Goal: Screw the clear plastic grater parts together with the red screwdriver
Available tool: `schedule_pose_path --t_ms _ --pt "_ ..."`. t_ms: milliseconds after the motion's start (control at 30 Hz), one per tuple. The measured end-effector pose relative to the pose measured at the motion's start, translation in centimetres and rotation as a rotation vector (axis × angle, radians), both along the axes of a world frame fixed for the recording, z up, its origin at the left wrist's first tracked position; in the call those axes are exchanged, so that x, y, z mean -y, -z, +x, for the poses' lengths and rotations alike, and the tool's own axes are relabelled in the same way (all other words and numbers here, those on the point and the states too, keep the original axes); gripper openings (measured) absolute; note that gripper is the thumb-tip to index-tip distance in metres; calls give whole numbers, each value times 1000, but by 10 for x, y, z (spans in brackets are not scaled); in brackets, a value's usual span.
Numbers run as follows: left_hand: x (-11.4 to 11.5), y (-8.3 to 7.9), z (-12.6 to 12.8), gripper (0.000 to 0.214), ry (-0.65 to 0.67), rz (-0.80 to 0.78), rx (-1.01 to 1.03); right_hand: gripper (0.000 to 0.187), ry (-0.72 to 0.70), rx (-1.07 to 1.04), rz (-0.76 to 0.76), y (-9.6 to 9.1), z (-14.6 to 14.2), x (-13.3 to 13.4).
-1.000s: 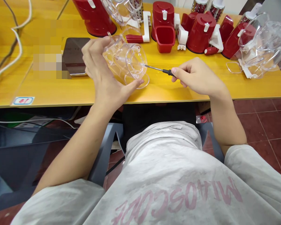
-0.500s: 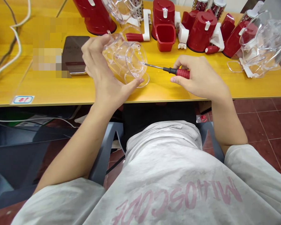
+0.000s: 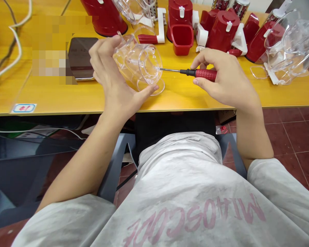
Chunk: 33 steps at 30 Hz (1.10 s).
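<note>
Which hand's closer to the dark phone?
Left. The left hand, gripping the clear plastic part, is just beside the phone, overlapping its edge in view. The right hand, holding the screwdriver, is farther off, beyond the clear plastic part.

One head view, high on the near side of the bench [image 3: 185,97], forward and down, at close range.
</note>
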<state>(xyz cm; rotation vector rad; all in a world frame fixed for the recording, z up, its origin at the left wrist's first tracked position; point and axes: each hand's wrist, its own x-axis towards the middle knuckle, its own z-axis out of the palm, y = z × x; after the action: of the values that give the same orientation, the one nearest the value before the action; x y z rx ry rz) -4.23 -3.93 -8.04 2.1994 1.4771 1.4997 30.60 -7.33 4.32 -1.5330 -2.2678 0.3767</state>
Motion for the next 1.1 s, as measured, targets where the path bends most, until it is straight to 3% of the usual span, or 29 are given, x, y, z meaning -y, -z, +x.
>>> schedule_pose_path --t_ms 100,200,300,433,667,900,1100 --pt "0 -1 1 124 -10 19 -7 32 -13 -34 15 1 0 1" --pt "0 0 1 125 -7 8 -10 14 -41 -95 -7 4 -2 1" --pt "0 1 0 126 -8 21 -21 19 -50 -92 -35 5 -5 0" --pt "0 2 0 122 -24 47 -31 14 -45 -68 45 2 -3 2" --pt "-1 1 0 126 1 -9 2 32 -61 -68 34 2 -1 3" --pt "0 2 1 124 -3 -12 10 24 -50 -71 -53 8 -6 0" --pt "-3 3 -1 125 -10 45 -8 31 -96 -77 26 2 -2 6"
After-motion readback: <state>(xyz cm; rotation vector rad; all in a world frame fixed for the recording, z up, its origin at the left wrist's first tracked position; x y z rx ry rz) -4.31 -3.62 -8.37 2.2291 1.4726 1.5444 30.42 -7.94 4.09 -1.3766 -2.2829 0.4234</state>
